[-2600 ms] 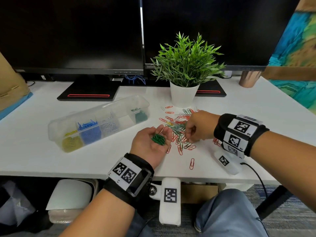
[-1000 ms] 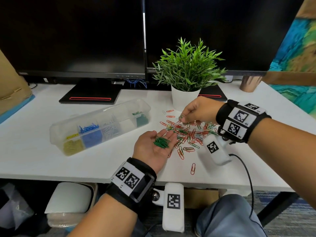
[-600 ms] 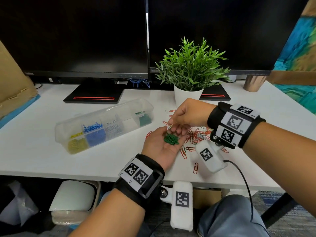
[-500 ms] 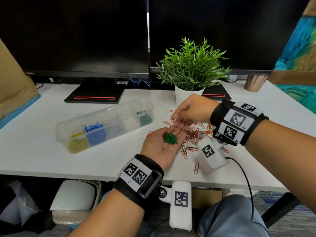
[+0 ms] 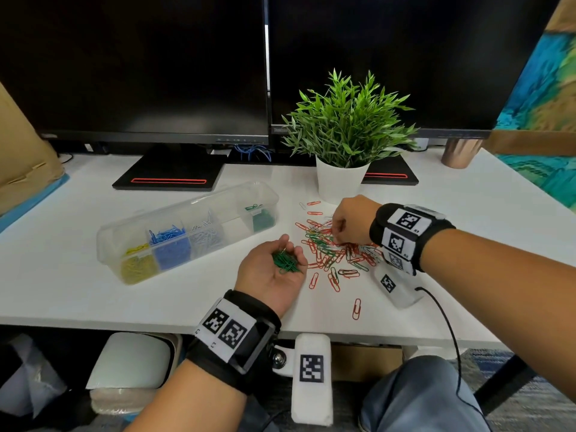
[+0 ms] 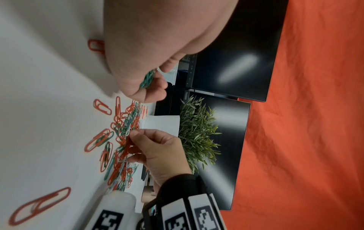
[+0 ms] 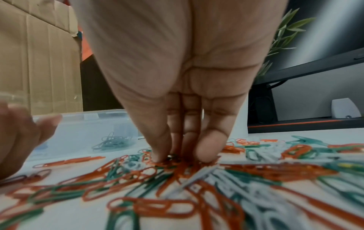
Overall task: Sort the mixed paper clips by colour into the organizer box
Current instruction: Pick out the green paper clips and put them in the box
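Observation:
My left hand (image 5: 282, 260) lies palm up on the white desk (image 5: 62, 275), fingers curled round a bunch of green paper clips (image 5: 286, 264); the left wrist view shows the same green paper clips (image 6: 146, 80) in those fingers. To its right lies the mixed pile (image 5: 333, 254) of red, green and white clips. My right hand (image 5: 338, 227) reaches down into it, and its fingertips (image 7: 160, 155) and thumb press on the mixed pile (image 7: 197, 179). No clip shows between them. The clear organizer box (image 5: 187, 210) on the left holds yellow, blue, white and green clips in separate compartments.
A potted plant (image 5: 343, 169) stands just behind the pile. Two dark monitors (image 5: 140, 73) on black stands line the back of the desk. A copper cup (image 5: 461, 154) is far right. A lone red clip (image 5: 356, 308) lies near the front edge.
My right hand left the spot above my left palm and dropped back onto the pile to the right. My left hand stayed put with the green clips.

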